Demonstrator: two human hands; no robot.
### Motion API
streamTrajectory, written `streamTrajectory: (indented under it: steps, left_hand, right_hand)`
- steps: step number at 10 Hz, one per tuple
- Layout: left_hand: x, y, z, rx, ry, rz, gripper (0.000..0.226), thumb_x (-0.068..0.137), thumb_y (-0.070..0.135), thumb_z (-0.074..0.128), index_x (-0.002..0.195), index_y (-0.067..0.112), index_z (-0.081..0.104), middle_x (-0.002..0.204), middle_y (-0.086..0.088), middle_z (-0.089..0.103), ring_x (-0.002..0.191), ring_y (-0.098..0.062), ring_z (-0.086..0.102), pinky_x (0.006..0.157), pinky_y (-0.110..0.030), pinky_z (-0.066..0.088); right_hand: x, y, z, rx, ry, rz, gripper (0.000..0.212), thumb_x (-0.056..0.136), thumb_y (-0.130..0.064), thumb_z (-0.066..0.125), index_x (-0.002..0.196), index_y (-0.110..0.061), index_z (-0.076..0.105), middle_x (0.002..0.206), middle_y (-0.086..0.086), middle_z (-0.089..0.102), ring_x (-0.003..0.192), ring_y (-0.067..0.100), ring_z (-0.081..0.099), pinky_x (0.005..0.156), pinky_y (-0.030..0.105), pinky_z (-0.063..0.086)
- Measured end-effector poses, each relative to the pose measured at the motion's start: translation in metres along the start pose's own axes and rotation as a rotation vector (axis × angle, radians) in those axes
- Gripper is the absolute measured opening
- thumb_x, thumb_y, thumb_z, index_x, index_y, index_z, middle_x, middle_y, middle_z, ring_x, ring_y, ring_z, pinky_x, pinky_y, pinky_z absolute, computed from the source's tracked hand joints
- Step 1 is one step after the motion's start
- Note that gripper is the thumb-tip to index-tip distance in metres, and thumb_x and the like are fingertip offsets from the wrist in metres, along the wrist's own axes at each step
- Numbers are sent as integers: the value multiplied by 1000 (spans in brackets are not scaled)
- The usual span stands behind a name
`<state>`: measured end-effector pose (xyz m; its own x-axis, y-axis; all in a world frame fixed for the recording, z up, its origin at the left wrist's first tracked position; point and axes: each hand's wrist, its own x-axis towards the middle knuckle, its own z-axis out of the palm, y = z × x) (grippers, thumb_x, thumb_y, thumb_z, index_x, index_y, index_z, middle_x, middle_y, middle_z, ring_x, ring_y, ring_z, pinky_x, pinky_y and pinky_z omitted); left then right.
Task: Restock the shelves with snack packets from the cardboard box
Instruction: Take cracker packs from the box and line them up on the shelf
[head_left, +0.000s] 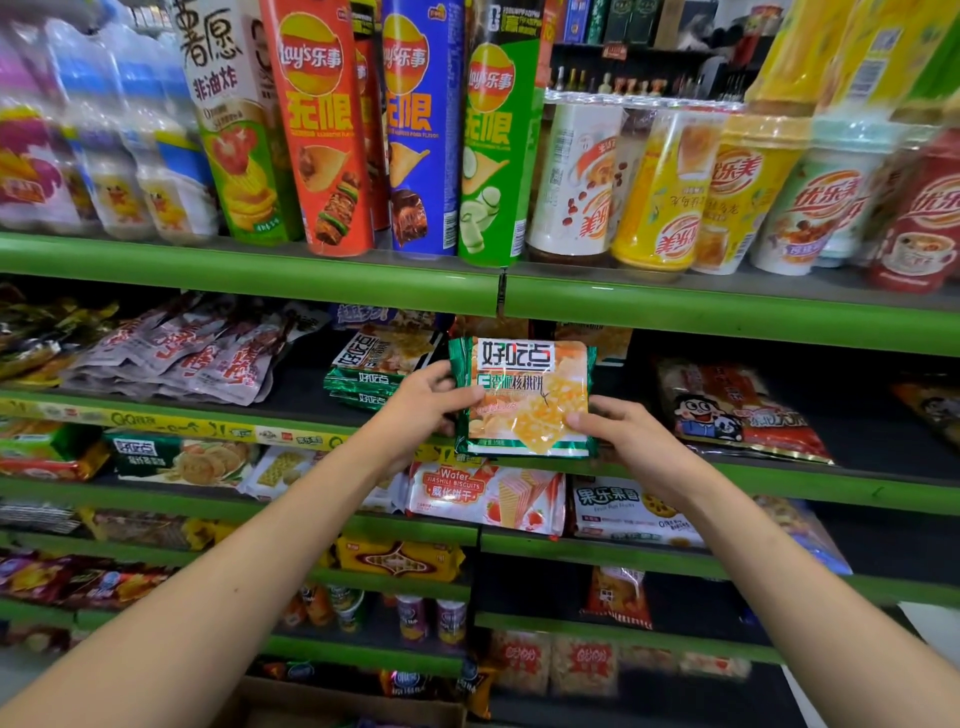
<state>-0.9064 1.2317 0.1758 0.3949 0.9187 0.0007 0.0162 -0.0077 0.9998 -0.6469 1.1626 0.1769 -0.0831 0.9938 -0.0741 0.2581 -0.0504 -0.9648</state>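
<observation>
Both hands, the left hand (423, 402) and right hand (621, 436), clasp one biscuit packet (524, 397) by its side edges, upright and face-on, just in front of the second shelf (779, 470), matching packets (363, 382) stacked just left.

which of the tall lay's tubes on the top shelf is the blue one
The blue Lay's tube, standing between the orange-red Lay's tube on its left and the green Lay's tube on its right.

Green-orange snack pkt (524, 400) upright, mid-shelf front
</observation>
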Motion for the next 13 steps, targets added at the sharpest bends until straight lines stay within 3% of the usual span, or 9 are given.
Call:
streamTrajectory:
  steps: [2, 4, 6, 7, 9, 10, 11, 12, 13]
  left_hand:
    - [18, 1, 10, -44, 23, -57, 55, 90, 18, 70, 140, 19, 48, 132, -2, 64, 102, -16, 65, 53, -23, 42]
    - [49, 1, 39, -44, 102, -13, 53, 90, 9, 69, 137, 11, 47, 142, -7, 53, 103, -22, 63, 48, -21, 44]
    - [94, 4, 83, -98, 235, -18, 65, 85, -1, 71, 143, -1, 40, 143, -18, 49, 120, -32, 58, 90, -38, 56]
    - [113, 5, 102, -107, 278, -82, 65, 86, -3, 70, 142, -6, 37, 140, -20, 49, 122, -35, 57, 80, -35, 57]
    - [147, -5, 120, -141, 242, -93, 10, 93, -4, 61, 102, -1, 60, 106, -10, 62, 89, -25, 59, 85, -44, 50]
    - [165, -10, 120, -89, 265, -134, 25, 93, -9, 56, 118, -8, 58, 109, -13, 61, 97, -25, 58, 92, -40, 52]
    - [175, -19, 114, -17, 248, -185, 19, 96, -10, 49, 89, 4, 60, 97, -3, 57, 70, -4, 63, 61, -14, 53]
    - [167, -13, 113, 200, 144, -194, 32, 100, -1, 45, 73, 16, 51, 98, 3, 59, 58, 12, 59, 60, -4, 45]
    - [178, -14, 120, 123, 321, -106, 24, 98, 6, 56, 121, 1, 61, 135, -17, 59, 114, -23, 61, 100, -38, 49]
  right_hand:
    - [0, -2, -13, -66, 33, 3, 15, 88, -39, 71, 101, -34, 74, 108, -6, 75, 102, 17, 70, 80, 29, 51]
    - [9, -9, -41, -348, 212, 14, 42, 79, -42, 80, 107, -13, 70, 104, 4, 75, 100, 26, 69, 95, 46, 51]
    - [44, -3, -68, -379, 405, 87, 37, 83, -24, 79, 112, -9, 62, 99, 9, 65, 74, 20, 62, 76, 36, 49]
    - [69, 6, -82, -319, 436, 179, 25, 86, -12, 75, 105, -3, 62, 100, 19, 70, 77, 29, 69, 83, 49, 57]
    - [105, 15, -109, -637, 415, 261, 39, 90, -25, 62, 126, -14, 59, 119, 14, 69, 105, 31, 68, 93, 43, 55]
    - [121, 18, -114, -763, 349, 288, 54, 91, -42, 60, 138, -19, 49, 130, 14, 63, 113, 32, 63, 97, 40, 51]
    - [137, 25, -120, -844, 312, 246, 63, 92, -50, 59, 144, -20, 43, 146, 13, 50, 125, 35, 54, 102, 39, 46]
    - [147, 31, -124, -870, 322, 258, 66, 93, -50, 59, 146, -16, 40, 151, 14, 44, 130, 36, 50, 102, 37, 42]
    - [152, 35, -127, -854, 310, 241, 63, 94, -46, 59, 145, -16, 41, 150, 14, 44, 130, 36, 49, 100, 37, 41]
